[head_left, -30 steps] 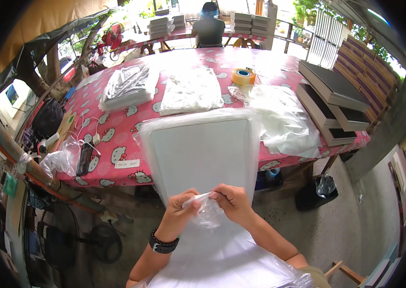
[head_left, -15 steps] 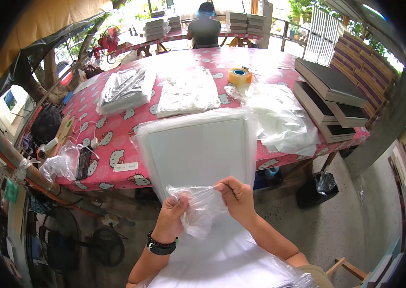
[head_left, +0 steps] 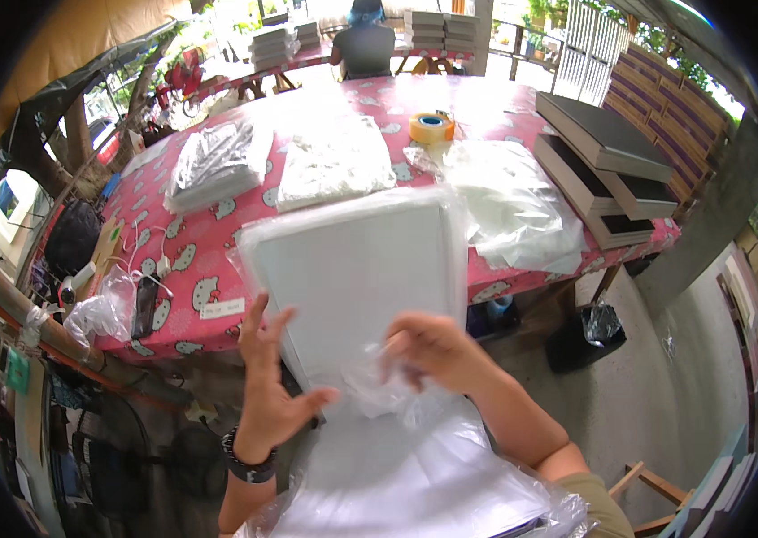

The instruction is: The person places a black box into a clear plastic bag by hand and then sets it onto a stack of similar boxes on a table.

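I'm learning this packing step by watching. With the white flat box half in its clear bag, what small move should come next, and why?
Probably the left hand should close back on the bag's edge. Its fingers are spread open beside the white box, while only the right hand pinches the loose clear plastic, bunched at the near end.

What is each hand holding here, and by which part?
The right hand pinches the loose open end of the clear plastic bag around the white flat box. The left hand is spread open, touching the box's lower left edge.
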Demonstrator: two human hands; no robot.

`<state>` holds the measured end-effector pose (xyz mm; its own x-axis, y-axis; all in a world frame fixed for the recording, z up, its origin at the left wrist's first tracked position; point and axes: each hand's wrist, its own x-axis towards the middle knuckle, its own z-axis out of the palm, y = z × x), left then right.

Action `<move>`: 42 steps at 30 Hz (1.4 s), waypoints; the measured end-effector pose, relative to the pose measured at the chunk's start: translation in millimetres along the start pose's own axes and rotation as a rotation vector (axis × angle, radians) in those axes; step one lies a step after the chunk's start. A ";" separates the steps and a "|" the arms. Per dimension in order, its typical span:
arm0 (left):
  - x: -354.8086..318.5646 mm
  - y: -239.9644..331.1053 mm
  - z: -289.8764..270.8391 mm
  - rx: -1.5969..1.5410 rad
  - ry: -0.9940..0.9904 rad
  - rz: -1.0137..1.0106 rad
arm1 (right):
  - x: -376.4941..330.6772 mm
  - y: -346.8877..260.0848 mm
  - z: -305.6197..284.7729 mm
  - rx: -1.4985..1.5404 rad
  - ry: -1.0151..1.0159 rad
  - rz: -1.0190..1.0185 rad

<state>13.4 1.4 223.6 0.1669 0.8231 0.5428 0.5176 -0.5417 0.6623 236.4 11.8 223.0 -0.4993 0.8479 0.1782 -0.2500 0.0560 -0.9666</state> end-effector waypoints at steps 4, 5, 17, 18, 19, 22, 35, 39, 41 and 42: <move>-6.1 10.1 1.3 -0.455 -0.564 -0.109 | 12.0 -22.6 21.4 -0.471 -0.095 -0.091; -6.6 9.8 0.0 -0.564 -0.699 -0.129 | 12.9 -23.8 19.2 -0.489 -0.085 -0.088; -62.7 -60.5 0.3 -1.378 -0.485 -0.091 | -29.2 20.2 -57.9 0.791 -0.042 -0.058; -55.7 -77.2 1.8 -1.550 -0.704 0.234 | -27.8 22.9 -57.7 0.781 -0.117 -0.024; -48.3 -81.5 -2.9 -1.632 -0.778 0.345 | -30.1 29.5 -58.1 0.749 -0.213 0.021; -34.9 -79.7 -19.5 -1.779 -0.279 -0.099 | -35.7 63.3 -56.6 0.309 -0.786 0.279; 65.7 -73.0 -28.6 -0.128 0.062 -0.221 | 64.7 8.3 -109.5 -1.184 0.570 -0.248; 71.3 -77.0 -19.0 0.339 0.207 0.013 | 43.2 -6.3 -91.2 -1.258 0.581 -0.345; 66.9 -70.4 -22.9 0.369 0.208 0.068 | 19.5 -17.2 -72.5 -1.182 0.600 -0.456; 64.9 -64.6 -28.5 0.337 0.177 0.067 | 9.4 -21.4 -62.1 -1.111 0.622 -0.525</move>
<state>-33.1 84.9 230.8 0.0775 0.7293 0.6797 0.7621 -0.4830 0.4313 288.5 51.4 234.0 -0.0293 0.6742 0.7379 0.6431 0.5779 -0.5024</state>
